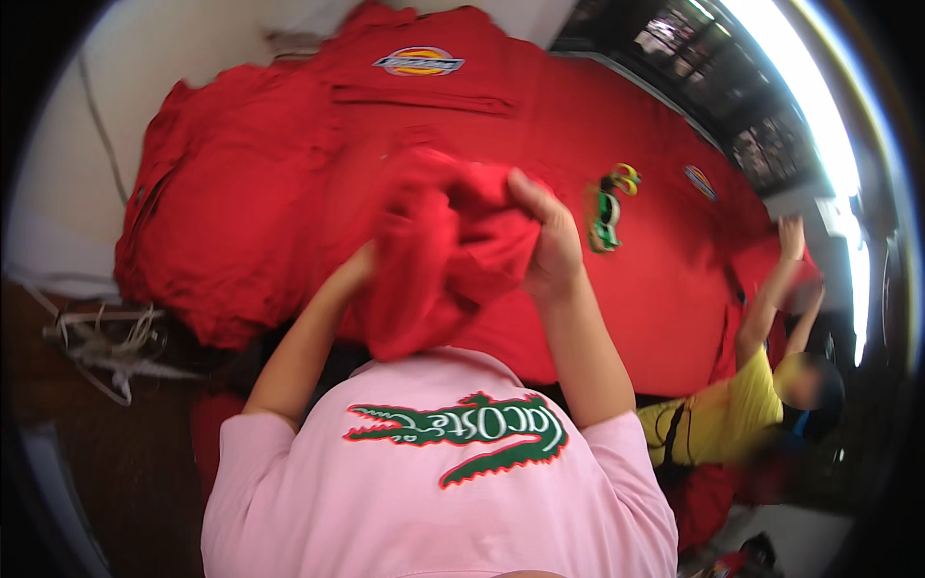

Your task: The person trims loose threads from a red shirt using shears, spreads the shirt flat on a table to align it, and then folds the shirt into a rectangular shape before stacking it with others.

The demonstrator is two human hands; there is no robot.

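A crumpled red garment (414, 260) is held up in front of my chest, smeared by motion. Its exact cut cannot be made out. My right hand (554, 236) grips its right side, thumb on top of the cloth. At the garment's left side is my left hand (364, 262), with its fingers hidden behind the red fabric. Both hands are above a table covered with red cloth (568, 318). To the right of my right hand lie yellow-handled scissors (624, 181) and a green-and-yellow item (605, 222), whose kind is unclear.
A large heap of red garments (231, 202) fills the left side. A folded red garment with a printed patch (419, 63) lies at the back. On the right, a person in yellow (723, 414) handles red cloth. Tangled white cables (116, 337) hang at far left.
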